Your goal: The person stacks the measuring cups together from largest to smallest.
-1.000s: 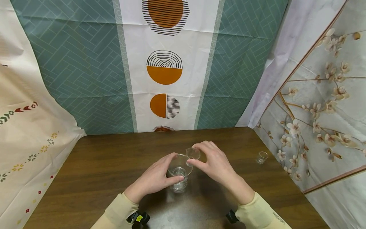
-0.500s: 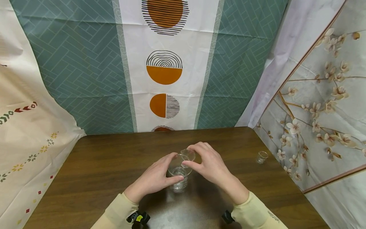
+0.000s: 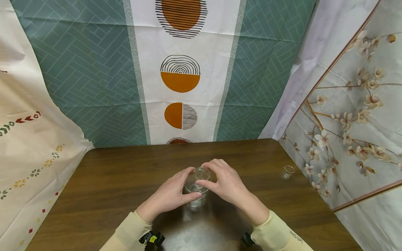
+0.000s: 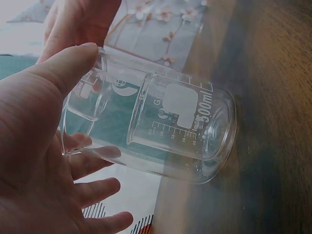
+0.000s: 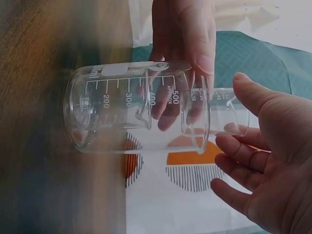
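Note:
A large 500 ml glass beaker [image 5: 112,139] stands upright on the table in front of me. Inside it, at the bottom, sits a smaller glass beaker [image 4: 168,141] with a printed scale. My left hand [image 3: 169,193] holds the large beaker near its rim, thumb on the near side and fingers on the far side. Between thumb and fingers, my right hand [image 3: 224,183] pinches a still smaller glass beaker [image 5: 224,114]. In the right wrist view the lower part of this small beaker is within the large beaker's mouth, above the inner one.
Another tiny glass beaker [image 3: 287,172] stands near the right edge of the brown wooden table [image 3: 119,174]. Patterned cloths hang behind the table and along both sides. A dark band with a device [image 3: 152,239] is on the left wrist.
My right hand has moved left and slightly down, bringing the small beaker from beside the large beaker's rim into its mouth. The left hand has kept its place.

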`<act>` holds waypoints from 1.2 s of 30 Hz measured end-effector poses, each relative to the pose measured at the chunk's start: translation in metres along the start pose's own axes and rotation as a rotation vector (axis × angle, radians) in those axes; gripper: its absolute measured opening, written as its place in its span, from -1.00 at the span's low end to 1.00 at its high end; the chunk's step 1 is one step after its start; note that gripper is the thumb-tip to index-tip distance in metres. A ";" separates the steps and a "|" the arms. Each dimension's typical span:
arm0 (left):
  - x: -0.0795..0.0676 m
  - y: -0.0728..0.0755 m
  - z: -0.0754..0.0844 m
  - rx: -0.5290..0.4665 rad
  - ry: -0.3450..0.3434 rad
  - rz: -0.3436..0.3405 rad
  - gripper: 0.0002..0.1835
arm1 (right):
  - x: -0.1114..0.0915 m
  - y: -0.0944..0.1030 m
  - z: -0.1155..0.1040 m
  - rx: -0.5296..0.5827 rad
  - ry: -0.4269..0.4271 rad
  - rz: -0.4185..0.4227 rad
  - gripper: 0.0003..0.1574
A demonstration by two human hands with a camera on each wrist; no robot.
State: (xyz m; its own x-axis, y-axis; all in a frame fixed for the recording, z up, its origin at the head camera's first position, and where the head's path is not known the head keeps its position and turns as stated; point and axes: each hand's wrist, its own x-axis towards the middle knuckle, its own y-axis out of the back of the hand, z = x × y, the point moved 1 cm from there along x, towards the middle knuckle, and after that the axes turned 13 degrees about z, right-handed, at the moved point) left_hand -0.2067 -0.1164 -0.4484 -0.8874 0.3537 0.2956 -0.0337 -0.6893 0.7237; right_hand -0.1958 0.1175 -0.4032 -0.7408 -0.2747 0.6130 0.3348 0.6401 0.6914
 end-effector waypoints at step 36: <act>0.001 -0.001 -0.002 -0.012 -0.024 0.016 0.04 | -0.003 -0.014 0.003 0.007 -0.013 -0.055 -0.41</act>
State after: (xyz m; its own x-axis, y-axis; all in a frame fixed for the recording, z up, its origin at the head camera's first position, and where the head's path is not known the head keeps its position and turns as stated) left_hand -0.2081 -0.1165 -0.4505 -0.8766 0.3576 0.3221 -0.0253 -0.7025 0.7112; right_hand -0.2000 0.1116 -0.4159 -0.7651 -0.3003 0.5696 0.2898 0.6293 0.7211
